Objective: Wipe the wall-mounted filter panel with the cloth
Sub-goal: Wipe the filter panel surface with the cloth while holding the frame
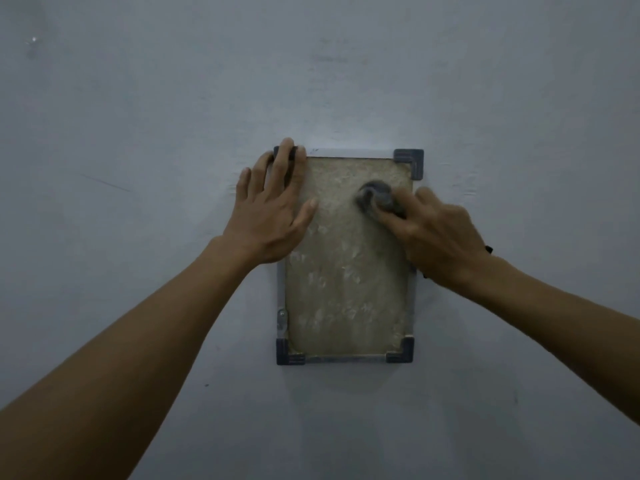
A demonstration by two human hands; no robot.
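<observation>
From my head camera, the filter panel [346, 258] hangs on the wall [138, 116]. My left hand [273, 206] lies open and flat over the panel's upper-left corner, bracing it. My right hand [429, 230] presses the bunched grey cloth [375, 199] against the panel's upper right. Scrubbing hard could, I judge, tear the mesh or loosen the frame.

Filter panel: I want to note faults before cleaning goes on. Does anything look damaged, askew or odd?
The filter panel hangs slightly askew, its sides leaning. Its mesh is patchy with pale streaks. The left hand covers the top-left corner; the other three dark corner caps look intact.
</observation>
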